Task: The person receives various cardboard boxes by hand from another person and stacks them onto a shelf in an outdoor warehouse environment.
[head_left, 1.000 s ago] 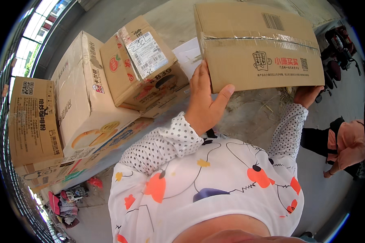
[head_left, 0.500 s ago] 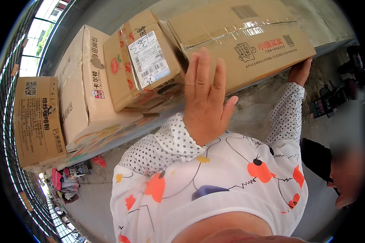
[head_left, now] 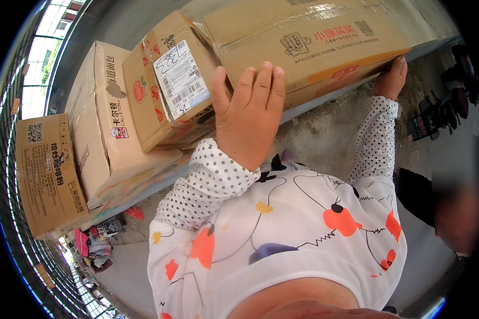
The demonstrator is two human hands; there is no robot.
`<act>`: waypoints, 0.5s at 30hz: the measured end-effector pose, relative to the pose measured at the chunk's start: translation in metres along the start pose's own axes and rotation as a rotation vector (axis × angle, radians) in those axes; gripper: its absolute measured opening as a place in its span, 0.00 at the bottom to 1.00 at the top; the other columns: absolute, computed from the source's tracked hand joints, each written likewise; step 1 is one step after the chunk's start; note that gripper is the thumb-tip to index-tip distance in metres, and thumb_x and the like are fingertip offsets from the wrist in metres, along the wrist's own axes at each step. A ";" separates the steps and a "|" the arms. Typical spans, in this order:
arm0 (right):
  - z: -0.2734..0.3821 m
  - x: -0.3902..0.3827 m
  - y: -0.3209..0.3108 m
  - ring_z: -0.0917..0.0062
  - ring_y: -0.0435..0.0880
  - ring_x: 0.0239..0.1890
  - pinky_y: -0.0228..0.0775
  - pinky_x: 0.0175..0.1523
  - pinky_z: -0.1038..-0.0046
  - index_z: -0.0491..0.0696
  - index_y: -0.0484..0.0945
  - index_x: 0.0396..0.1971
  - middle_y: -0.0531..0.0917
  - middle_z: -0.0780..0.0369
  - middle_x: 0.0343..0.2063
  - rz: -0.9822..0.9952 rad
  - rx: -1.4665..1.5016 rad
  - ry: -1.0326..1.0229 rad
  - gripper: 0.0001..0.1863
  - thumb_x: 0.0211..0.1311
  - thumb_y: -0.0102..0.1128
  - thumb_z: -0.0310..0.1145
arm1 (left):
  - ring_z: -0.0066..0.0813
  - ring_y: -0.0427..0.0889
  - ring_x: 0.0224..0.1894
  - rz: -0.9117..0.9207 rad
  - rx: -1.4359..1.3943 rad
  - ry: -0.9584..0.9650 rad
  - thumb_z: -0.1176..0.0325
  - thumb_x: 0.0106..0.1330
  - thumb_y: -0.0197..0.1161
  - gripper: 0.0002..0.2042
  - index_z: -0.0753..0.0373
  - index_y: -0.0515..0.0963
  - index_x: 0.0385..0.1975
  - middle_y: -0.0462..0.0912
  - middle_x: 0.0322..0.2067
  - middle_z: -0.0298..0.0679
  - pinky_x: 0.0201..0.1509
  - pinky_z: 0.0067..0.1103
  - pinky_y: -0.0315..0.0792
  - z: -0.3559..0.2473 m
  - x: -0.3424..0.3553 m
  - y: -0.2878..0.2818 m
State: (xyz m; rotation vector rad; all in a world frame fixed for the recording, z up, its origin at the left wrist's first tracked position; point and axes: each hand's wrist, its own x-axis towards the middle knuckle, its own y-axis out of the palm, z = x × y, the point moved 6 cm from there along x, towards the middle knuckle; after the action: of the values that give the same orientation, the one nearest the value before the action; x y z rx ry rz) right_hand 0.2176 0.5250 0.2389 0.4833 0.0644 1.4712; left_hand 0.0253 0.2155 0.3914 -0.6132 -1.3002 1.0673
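Head view: my left hand (head_left: 248, 114) lies flat, grip released, against the long brown cardboard box (head_left: 308, 40); right hand (head_left: 390, 78) cups its far lower corner. Push evenly, square.

We stand in an outdoor parcel depot: labelled cardboard boxes (head_left: 117, 127) stacked along a ledge (head_left: 324, 98), concrete ground (head_left: 324, 138) beneath.

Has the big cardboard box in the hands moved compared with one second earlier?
Yes. The big cardboard box has gone forward, closer to the labelled box beside it; the left hand now presses flat on its near face.
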 end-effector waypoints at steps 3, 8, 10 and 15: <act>0.000 0.007 0.011 0.81 0.75 0.45 0.66 0.52 0.77 0.45 0.72 0.49 0.79 0.65 0.43 0.029 0.113 0.000 0.16 0.72 0.48 0.41 | 0.31 0.73 0.53 0.042 0.025 0.004 0.68 0.56 0.63 0.24 0.60 0.72 0.55 0.75 0.53 0.35 0.65 0.45 0.52 0.006 0.000 0.003; -0.032 0.015 0.011 0.85 0.73 0.39 0.65 0.46 0.80 0.47 0.73 0.47 0.79 0.69 0.39 0.073 0.195 -0.002 0.14 0.71 0.49 0.40 | 0.28 0.73 0.52 0.037 0.027 0.010 0.69 0.55 0.65 0.25 0.58 0.73 0.55 0.76 0.51 0.32 0.65 0.45 0.50 0.002 0.006 0.005; -0.038 0.020 0.006 0.85 0.73 0.39 0.65 0.46 0.80 0.47 0.73 0.47 0.79 0.69 0.38 0.046 0.214 0.009 0.14 0.71 0.49 0.40 | 0.28 0.74 0.52 0.018 0.030 0.011 0.69 0.55 0.65 0.24 0.57 0.73 0.55 0.77 0.51 0.30 0.65 0.45 0.51 0.001 0.011 0.006; -0.039 0.017 -0.006 0.86 0.72 0.37 0.63 0.44 0.81 0.47 0.74 0.47 0.79 0.70 0.37 -0.024 0.103 0.030 0.15 0.71 0.50 0.41 | 0.29 0.74 0.52 0.061 0.046 0.026 0.67 0.55 0.67 0.22 0.55 0.75 0.52 0.78 0.49 0.30 0.63 0.43 0.55 0.007 0.020 -0.002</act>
State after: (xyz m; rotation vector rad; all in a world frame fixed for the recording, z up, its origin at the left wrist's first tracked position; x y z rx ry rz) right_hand 0.2121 0.5514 0.2057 0.5424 0.1700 1.4561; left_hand 0.0172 0.2313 0.4042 -0.6334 -1.2381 1.1327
